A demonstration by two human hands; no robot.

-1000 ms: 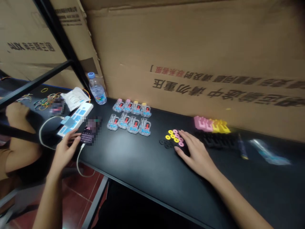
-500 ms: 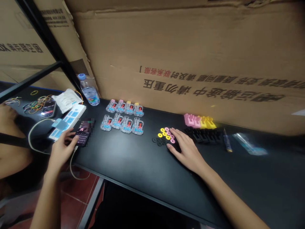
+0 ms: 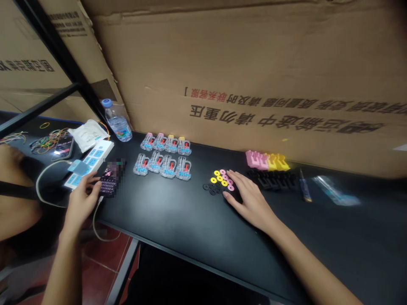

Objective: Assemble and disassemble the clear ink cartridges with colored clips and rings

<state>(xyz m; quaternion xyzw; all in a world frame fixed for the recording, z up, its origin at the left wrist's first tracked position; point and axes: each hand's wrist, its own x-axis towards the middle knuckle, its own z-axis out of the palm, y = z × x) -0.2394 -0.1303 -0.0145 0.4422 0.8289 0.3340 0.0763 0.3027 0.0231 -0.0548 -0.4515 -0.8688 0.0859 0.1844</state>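
Observation:
My left hand (image 3: 82, 195) is beside a phone (image 3: 109, 180) lying screen up with a white cable plugged in. Its thumb is at the phone's left edge and its fingers are bent but apart, holding nothing. My right hand (image 3: 249, 197) rests open on the black table, fingertips against a small group of rings. Among these are yellow rings (image 3: 219, 178), pink rings (image 3: 229, 182) and black rings (image 3: 212, 192). Behind the right hand stand pink and yellow plastic parts (image 3: 267, 160), with black plastic parts (image 3: 275, 180) in front of them.
Clear plastic devices (image 3: 168, 165) with red and blue parts lie in two rows. A water bottle (image 3: 118, 123), power strip (image 3: 100, 152) and white packet (image 3: 87, 134) are at left. A screwdriver (image 3: 304, 188) and clear bag (image 3: 337, 190) lie right. Cardboard (image 3: 254, 51) stands behind; another person's arm (image 3: 19, 195) is left.
My left thumb has drawn back from the phone's screen to its edge. My right hand stays at the rings. The view has shifted very slightly.

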